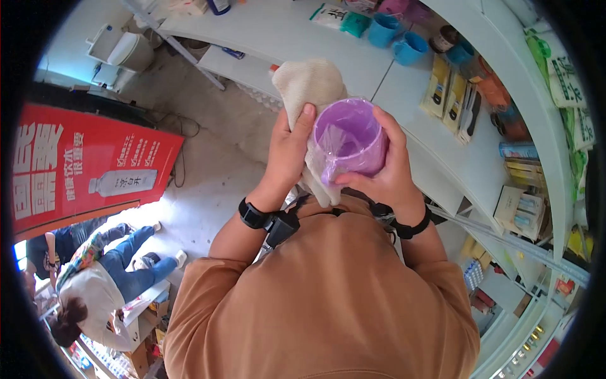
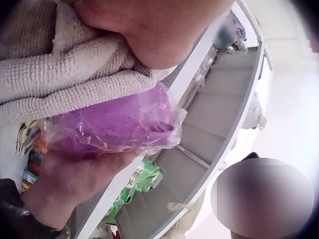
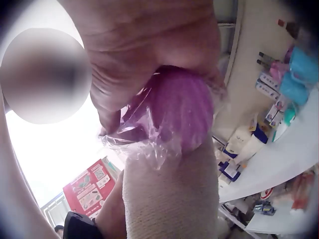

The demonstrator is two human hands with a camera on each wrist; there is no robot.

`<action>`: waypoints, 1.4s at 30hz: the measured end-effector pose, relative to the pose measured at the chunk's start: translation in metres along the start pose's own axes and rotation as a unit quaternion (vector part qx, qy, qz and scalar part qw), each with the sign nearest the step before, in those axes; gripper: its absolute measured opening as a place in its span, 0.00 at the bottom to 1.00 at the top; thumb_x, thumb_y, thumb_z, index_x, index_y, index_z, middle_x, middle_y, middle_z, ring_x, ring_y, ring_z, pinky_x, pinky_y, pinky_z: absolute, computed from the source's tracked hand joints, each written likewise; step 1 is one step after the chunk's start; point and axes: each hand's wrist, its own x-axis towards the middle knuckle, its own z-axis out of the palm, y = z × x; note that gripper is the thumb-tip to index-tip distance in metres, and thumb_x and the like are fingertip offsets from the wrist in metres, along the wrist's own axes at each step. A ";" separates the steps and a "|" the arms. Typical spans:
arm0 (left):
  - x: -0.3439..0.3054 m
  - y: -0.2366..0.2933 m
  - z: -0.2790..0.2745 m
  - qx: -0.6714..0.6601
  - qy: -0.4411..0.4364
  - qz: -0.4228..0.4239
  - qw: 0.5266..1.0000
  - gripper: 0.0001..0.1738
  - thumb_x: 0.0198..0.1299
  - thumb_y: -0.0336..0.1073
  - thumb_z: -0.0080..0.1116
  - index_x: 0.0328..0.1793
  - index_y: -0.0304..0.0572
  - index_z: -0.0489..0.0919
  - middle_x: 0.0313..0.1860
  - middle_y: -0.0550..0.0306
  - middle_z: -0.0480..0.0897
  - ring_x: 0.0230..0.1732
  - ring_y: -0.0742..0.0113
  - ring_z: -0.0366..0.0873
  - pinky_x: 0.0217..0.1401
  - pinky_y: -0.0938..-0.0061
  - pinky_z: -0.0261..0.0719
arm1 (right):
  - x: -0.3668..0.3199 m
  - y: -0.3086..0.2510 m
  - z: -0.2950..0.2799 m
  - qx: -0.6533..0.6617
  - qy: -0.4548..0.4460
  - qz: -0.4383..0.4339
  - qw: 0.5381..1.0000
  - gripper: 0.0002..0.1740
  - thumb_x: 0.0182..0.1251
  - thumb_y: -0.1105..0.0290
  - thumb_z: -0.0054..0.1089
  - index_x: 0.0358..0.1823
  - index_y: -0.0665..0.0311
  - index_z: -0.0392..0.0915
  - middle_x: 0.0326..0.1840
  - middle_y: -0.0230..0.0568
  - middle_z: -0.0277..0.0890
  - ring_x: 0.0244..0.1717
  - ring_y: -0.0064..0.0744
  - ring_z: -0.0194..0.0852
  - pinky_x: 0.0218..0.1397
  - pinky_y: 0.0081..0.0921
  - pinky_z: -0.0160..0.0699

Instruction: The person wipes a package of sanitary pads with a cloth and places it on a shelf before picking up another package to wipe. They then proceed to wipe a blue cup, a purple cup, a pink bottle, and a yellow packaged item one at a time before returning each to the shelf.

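A purple cup (image 1: 369, 148) in clear plastic wrap is held up in front of the chest, its mouth facing the head camera. My right hand (image 1: 394, 167) grips it, fingers and thumb curled round its side. My left hand (image 1: 290, 151) holds a beige cloth (image 1: 309, 82) against the cup's other side, thumb on top of the cloth. In the left wrist view the ribbed cloth (image 2: 75, 84) lies along the wrapped purple cup (image 2: 119, 119). The right wrist view shows crinkled plastic (image 3: 149, 144) around the cup (image 3: 182, 107).
White shelves (image 1: 252, 38) hold blue cups (image 1: 410, 48), packaged tools (image 1: 442, 95) and several other goods at the top and right. A red sign (image 1: 88, 164) stands at the left. Below it, a person in a white top (image 1: 95, 303) is beside boxes.
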 end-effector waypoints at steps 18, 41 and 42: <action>0.012 0.003 0.013 0.016 -0.094 -0.046 0.994 0.24 0.73 0.43 0.51 0.68 0.36 0.69 0.56 0.58 0.78 0.55 0.74 0.72 0.58 0.76 0.71 | 0.001 -0.008 -0.004 -0.164 0.211 -0.035 0.963 0.53 0.44 0.64 0.83 0.69 0.61 0.56 0.67 0.59 0.57 0.61 0.55 0.67 0.62 0.40 0.71; 0.013 0.023 -0.011 0.073 -0.122 -0.010 0.990 0.23 0.72 0.41 0.52 0.66 0.35 0.71 0.56 0.56 0.79 0.55 0.73 0.75 0.58 0.75 0.73 | 0.009 -0.031 -0.035 -0.187 0.069 0.028 0.980 0.22 0.45 0.73 0.77 0.45 0.57 0.85 0.65 0.47 0.68 0.62 0.46 0.72 0.61 0.36 0.78; 0.011 0.027 -0.012 0.072 -0.123 -0.011 0.990 0.23 0.72 0.41 0.52 0.66 0.35 0.71 0.56 0.56 0.79 0.55 0.73 0.75 0.58 0.75 0.73 | 0.007 -0.026 -0.036 -0.196 0.113 0.023 0.974 0.21 0.44 0.73 0.78 0.44 0.60 0.85 0.63 0.47 0.69 0.61 0.45 0.73 0.61 0.35 0.77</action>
